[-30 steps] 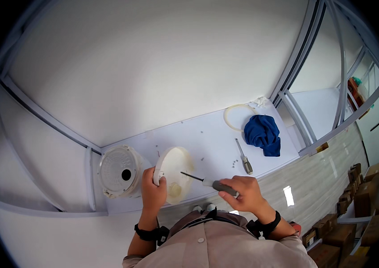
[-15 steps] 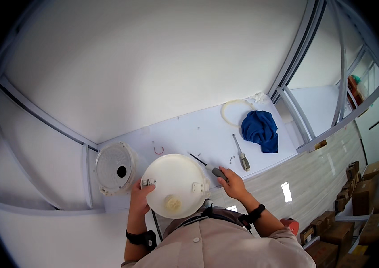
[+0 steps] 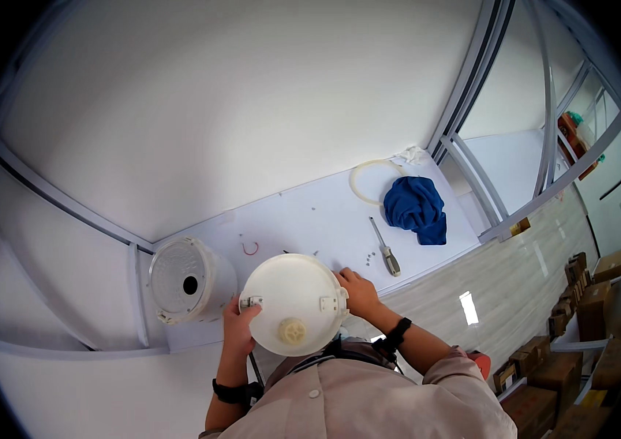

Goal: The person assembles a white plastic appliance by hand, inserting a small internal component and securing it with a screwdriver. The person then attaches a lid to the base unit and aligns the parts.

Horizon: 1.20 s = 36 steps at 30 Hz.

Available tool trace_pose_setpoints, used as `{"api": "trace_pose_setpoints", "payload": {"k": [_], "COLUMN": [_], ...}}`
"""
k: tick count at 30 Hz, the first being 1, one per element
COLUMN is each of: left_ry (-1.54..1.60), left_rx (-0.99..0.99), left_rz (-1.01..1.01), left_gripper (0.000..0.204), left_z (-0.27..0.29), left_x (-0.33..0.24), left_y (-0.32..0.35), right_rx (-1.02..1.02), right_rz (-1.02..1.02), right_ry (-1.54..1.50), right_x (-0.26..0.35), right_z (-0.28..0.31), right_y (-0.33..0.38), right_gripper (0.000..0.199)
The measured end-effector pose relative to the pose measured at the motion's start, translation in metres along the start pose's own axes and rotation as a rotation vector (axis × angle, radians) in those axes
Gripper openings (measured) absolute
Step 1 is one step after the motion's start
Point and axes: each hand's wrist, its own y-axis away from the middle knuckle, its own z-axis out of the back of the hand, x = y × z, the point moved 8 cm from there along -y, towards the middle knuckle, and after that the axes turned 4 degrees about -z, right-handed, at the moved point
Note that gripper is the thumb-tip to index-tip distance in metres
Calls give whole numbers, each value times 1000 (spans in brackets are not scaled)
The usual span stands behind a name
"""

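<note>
- We hold a round white lid (image 3: 294,304), domed side up, flat-on to the camera, over the near edge of the white table (image 3: 310,219).
- Left hand (image 3: 238,327) grips the lid's left rim; fingers curled around the edge next to a small grey tab on the lid.
- Right hand (image 3: 358,291) is on the lid's right rim, fingers bent against it; fingertips are hidden behind the lid, so we cannot tell how tightly it clamps.
- The lid has a small knurled knob near its lower edge and a white bracket on its right side.
- Left of the lid: white cylindrical housing (image 3: 182,279) lying on its side, perforated round face with a dark centre hole toward us, just beside the lid.
- Above the lid: small red wire loop (image 3: 250,249) on the table.
- Right of the lid: screwdriver (image 3: 384,248) lying flat, a few small screws (image 3: 369,257) near it.
- Further right of the lid, well apart: crumpled blue cloth (image 3: 416,208), and a white ring gasket (image 3: 370,180) touching it.
</note>
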Motion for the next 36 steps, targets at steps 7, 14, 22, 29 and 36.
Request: {"api": "trace_pose_setpoints", "payload": {"k": [7,14,22,29,36], "left_ry": [-36,-32,-59,-79,-339], "left_rx": [-11,21,36,44,152], "left_rz": [6,9,36,36,-72], "left_gripper": [36,36,37,36,43], "left_z": [-4,-13,-16,-16,-32], "left_x": [2,0,10,10,-14], "left_y": [9,13,11,13,20], "right_rx": [-56,-384,-343,-268,-310], "right_rz": [-132,-336,-335,-376,-204], "right_ry": [-90,8,-73,19,-330], "right_x": [-4,-75,-92,-95,-22], "right_z": [25,43,26,16,92], "right_y": [1,18,13,6,-10], "right_gripper": [42,18,12,8,7]}}
